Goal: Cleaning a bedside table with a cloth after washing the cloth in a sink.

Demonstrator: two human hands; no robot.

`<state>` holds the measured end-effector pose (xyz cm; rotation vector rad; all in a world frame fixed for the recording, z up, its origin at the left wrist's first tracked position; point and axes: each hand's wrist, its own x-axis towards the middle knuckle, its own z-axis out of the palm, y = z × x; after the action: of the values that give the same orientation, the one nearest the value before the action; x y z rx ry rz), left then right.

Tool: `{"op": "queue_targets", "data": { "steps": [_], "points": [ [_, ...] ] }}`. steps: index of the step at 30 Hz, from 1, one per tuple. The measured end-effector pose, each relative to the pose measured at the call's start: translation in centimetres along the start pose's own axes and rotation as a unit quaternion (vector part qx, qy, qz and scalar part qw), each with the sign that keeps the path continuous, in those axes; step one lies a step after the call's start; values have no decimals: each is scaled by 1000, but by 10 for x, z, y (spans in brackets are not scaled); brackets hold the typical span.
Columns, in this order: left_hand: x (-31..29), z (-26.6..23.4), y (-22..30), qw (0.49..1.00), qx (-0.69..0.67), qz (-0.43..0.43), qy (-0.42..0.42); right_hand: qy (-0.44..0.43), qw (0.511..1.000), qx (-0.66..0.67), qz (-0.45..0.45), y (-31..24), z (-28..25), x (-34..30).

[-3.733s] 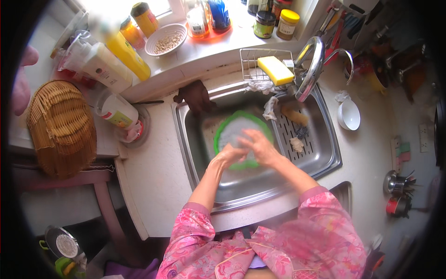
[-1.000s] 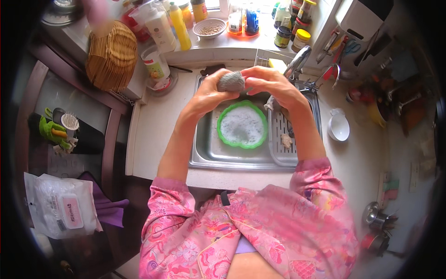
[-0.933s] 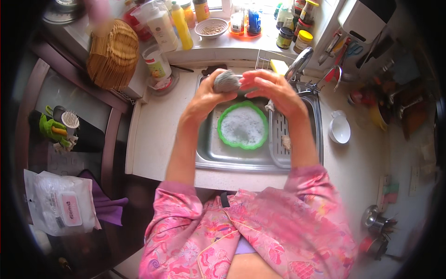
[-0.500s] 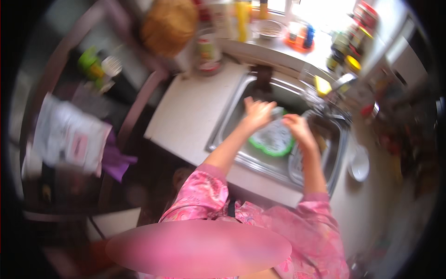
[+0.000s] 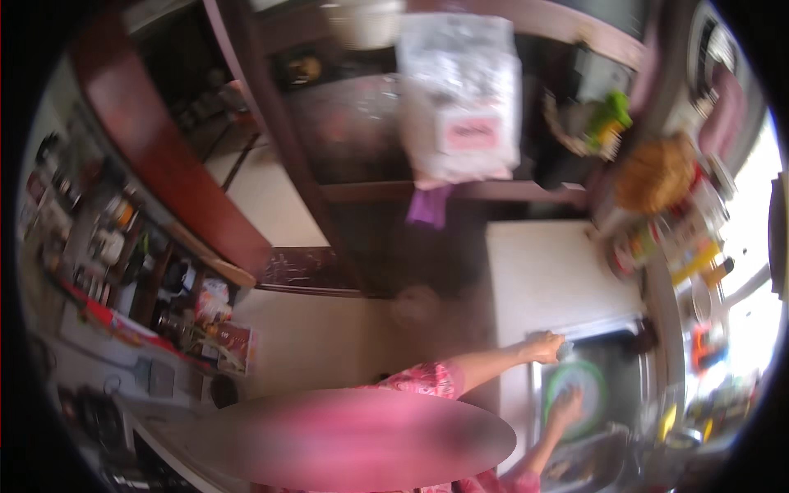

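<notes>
My left hand (image 5: 542, 347) is over the near-left rim of the sink, its fingers curled. A small bluish-grey thing shows at its fingertips, too blurred to name. My right hand (image 5: 566, 405) reaches into a round green-rimmed basket (image 5: 598, 383) with a pale inside. Motion smears its fingers, and whatever they touch in there cannot be made out. The basket rests in the steel sink (image 5: 629, 361). Beside it, in the lower part of the sink, stands a pale tub (image 5: 588, 460), partly blurred.
A white countertop (image 5: 559, 271) adjoins the sink. Jars and bottles (image 5: 641, 246) line the window ledge, near a brown woven basket (image 5: 657, 172). A white plastic bag (image 5: 460, 99) hangs on a dark frame. Shelves with kitchen goods (image 5: 156, 271) stand at the left.
The view has swung left, so the sink now sits at the lower right. My left hand has moved from above the basket to the sink's rim; my right hand has gone down into the basket.
</notes>
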<state>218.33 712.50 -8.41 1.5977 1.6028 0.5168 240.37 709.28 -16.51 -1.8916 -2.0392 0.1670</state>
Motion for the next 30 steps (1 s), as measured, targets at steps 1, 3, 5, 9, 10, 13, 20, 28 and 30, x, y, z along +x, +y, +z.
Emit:
{"op": "queue_targets", "data": {
  "steps": [1, 3, 5, 9, 10, 13, 20, 28, 30],
  "points": [
    [-33, -36, -1, 999, -22, -16, 35, 19, 987, 148, 57, -11, 8, -2],
    [-87, -76, -42, 980, -73, -4, 186, -10, 991, 129, -24, -112, -20, -5],
    [-126, -91, -88, 940, -161, 32, 298, 21, 945, 309, -108, -199, -14, -18],
    [-244, -140, -172, 905, -76, -61, 414, -292, 772, 548, -136, -404, -40, -100],
    [-280, -148, -206, 861, -7, -42, 507, -391, 671, 621, -101, -443, -13, -120],
    [-433, -213, -238, 836, 58, -85, 539, -506, 599, 605, -140, -556, 12, -203],
    [-644, -281, -353, 741, -98, -150, 647, -660, 531, 503, -173, -743, 16, -352],
    [-754, -340, -445, 492, -134, -259, 821, -774, 442, 430, -145, -889, 98, -419],
    [-755, -364, -478, 468, -193, -264, 821, -782, 427, 427, -153, -928, 129, -426]
  ]
}}
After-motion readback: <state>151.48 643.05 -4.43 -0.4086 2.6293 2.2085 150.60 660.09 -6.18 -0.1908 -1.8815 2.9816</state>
